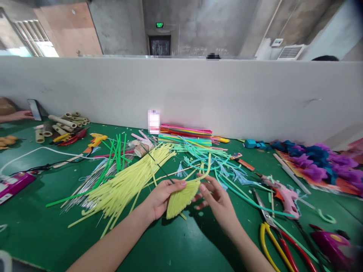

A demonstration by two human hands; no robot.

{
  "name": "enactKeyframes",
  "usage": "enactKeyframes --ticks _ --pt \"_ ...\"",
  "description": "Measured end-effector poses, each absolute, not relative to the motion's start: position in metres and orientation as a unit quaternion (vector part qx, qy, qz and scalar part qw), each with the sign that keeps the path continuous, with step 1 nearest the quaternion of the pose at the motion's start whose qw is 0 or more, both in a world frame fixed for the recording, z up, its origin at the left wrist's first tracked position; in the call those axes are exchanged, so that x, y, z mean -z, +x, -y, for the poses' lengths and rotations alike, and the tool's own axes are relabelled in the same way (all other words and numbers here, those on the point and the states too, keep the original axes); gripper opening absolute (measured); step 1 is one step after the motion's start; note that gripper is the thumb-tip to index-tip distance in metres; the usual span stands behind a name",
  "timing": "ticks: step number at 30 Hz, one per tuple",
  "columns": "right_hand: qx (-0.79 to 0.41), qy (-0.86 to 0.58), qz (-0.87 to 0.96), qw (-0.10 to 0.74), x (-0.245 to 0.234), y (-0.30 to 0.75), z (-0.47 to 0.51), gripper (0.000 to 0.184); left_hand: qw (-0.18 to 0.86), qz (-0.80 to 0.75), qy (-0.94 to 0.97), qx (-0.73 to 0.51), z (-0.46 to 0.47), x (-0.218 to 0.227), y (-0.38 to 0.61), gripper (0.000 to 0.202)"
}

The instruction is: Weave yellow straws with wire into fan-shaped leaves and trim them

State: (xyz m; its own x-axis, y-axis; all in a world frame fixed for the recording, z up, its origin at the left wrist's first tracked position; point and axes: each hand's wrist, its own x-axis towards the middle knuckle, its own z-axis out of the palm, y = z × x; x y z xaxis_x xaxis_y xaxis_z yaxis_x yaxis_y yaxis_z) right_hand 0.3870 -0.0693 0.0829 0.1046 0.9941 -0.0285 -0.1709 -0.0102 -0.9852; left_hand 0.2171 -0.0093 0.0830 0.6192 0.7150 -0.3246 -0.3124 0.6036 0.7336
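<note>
My left hand (161,196) is clenched on a pale yellow, leaf-shaped bundle of fringed plastic strips (181,199): thumb on top, fingers beneath, holding it just above the green worktop (176,245), in front of me and between my two hands. My right hand (217,201) meets the leaf's upper end, where its thin yellow stem curves up and away. The thumb touches that end and the other fingers are loosely spread; I cannot tell whether this hand truly grips or only steadies.

Just left of my left hand lies a big fanned heap of loose pale yellow plastic strips (124,185), with bright green strips (116,155) crossing its far side. Beyond my hands is a tangle of turquoise strips (224,168), and behind that a flat stack of multicoloured straws (185,132) against the white partition wall (198,94).

To my right lie a pink glue gun (286,195) and yellow-handled pliers (265,236), with purple and blue feathery pieces (317,162) farther off. At the far left, well apart, a co-worker's hand (19,115) rests beside a dark phone (35,109).
</note>
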Motion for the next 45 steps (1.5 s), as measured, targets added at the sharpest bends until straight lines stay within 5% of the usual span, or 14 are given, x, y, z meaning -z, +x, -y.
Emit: enactKeyframes --ticks 7,24,36,45 --pt "-0.539 -0.459 0.411 0.574 -0.083 0.397 0.067 0.029 0.848 -0.309 0.333 -0.272 0.01 -0.088 0.215 0.027" --pt "-0.445 -0.497 0.43 0.609 -0.075 0.394 0.067 0.021 0.794 -0.324 0.385 -0.341 0.017 -0.088 0.218 0.037" --pt "-0.332 -0.579 0.444 0.598 -0.07 0.391 0.069 0.024 0.691 -0.386 0.476 -0.384 0.026 -0.089 0.225 0.037" --pt "-0.109 -0.609 0.548 0.564 -0.063 0.393 0.069 0.018 0.642 -0.402 0.537 -0.369 0.02 -0.087 0.223 0.039"
